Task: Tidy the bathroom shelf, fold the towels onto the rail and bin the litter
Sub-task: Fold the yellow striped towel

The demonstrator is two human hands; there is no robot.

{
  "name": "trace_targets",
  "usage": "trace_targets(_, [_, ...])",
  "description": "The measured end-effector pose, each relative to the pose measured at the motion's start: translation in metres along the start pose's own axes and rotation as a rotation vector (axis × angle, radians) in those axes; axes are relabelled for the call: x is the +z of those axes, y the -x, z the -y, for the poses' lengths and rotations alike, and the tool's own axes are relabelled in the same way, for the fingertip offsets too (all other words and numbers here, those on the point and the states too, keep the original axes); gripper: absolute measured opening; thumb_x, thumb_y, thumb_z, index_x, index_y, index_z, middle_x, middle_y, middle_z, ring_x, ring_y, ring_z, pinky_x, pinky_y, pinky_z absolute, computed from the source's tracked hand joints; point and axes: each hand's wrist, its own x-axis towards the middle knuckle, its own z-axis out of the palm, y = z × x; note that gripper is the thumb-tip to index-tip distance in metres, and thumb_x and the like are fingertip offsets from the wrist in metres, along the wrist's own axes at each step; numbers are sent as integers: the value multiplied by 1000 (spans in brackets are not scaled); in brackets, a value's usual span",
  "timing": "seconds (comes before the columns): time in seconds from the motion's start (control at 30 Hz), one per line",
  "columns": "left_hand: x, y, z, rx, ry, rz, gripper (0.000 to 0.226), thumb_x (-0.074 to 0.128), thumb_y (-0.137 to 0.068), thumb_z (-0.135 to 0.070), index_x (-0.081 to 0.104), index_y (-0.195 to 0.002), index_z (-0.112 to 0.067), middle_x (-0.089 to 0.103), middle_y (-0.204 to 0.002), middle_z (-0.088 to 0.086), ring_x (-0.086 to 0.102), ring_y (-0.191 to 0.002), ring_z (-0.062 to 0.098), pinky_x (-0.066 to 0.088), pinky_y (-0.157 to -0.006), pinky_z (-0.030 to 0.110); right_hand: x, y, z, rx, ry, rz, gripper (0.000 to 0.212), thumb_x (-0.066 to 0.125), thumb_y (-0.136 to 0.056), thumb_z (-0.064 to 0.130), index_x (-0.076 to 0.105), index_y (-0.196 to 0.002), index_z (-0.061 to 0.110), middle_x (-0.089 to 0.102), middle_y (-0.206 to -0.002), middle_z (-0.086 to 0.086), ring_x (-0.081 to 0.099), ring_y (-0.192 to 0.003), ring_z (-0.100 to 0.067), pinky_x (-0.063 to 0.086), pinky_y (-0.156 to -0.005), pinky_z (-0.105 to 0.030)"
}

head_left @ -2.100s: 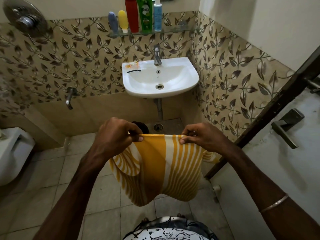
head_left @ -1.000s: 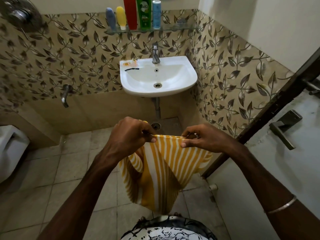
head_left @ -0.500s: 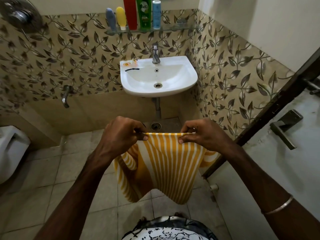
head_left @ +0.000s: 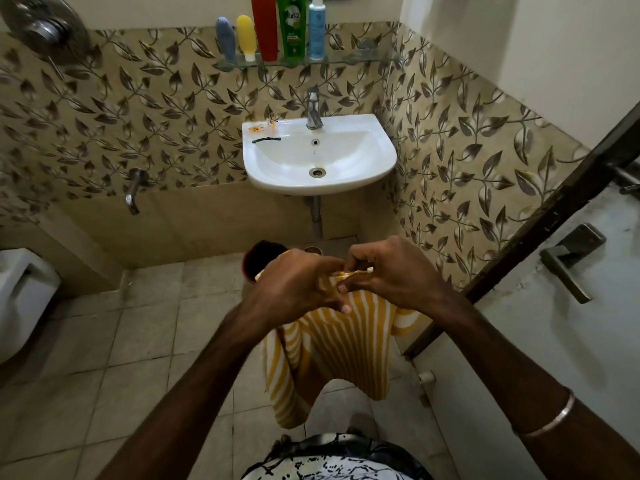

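A yellow and white striped towel (head_left: 339,344) hangs folded in front of me above the floor. My left hand (head_left: 298,285) and my right hand (head_left: 391,271) pinch its top edge, fingers touching in the middle. On the glass shelf (head_left: 349,58) above the sink stand several bottles: grey-blue (head_left: 225,38), yellow (head_left: 246,36), red (head_left: 265,26), green (head_left: 291,26) and light blue (head_left: 317,29). Small orange wrappers (head_left: 261,126) and a black hair clip (head_left: 266,139) lie on the rim of the white sink (head_left: 367,174). No rail is in view.
A dark round bin (head_left: 258,259) stands on the floor under the sink, partly hidden by my left hand. A toilet (head_left: 20,296) is at the left edge, a wall tap (head_left: 133,192) left of the sink, and a door with a lever handle (head_left: 568,261) at the right.
My hands have come together, bringing the towel's two top corners to meet; the towel now hangs narrower, folded in half.
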Motion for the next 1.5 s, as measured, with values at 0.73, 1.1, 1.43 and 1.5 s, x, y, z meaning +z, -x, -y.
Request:
trace_targets(0.73, [-28, 12, 21, -118, -10, -278, 28, 89, -70, -32, 81, -95, -22, 79, -90, 0, 73, -84, 18, 58, -75, 39, -33, 14, -42, 231, -201, 130, 35, 70, -62, 69, 69, -87, 43, 72, -90, 15, 69, -86, 0, 60, -75, -31])
trace_targets(1.1, [-33, 14, 19, -153, -30, -157, 53, 85, -67, -48, 75, -113, -25, 76, -111, 1, 70, -103, 21, 56, -85, 44, -27, 11, -21, 108, -88, -25, 21, 72, -76, 50, 72, -88, 33, 72, -87, 12, 67, -84, -2, 59, -77, -42])
trace_targets(1.43, [-1, -6, 2, -19, -6, -208, 17, 81, -78, -40, 80, -91, -28, 74, -80, -9, 59, -70, 2, 45, -64, 25, -30, 10, -11, 120, 115, -1, 22, 74, -83, 49, 74, -99, 33, 72, -90, 13, 67, -82, -3, 60, -72, -38])
trace_targets(1.5, [-2, -5, 4, -14, -2, -208, 17, 82, -78, -38, 80, -90, -27, 76, -82, -8, 62, -71, 3, 49, -66, 27, -34, 13, -15, 176, 79, -12, 21, 76, -84, 40, 75, -102, 28, 73, -92, 9, 67, -84, -4, 60, -76, -36])
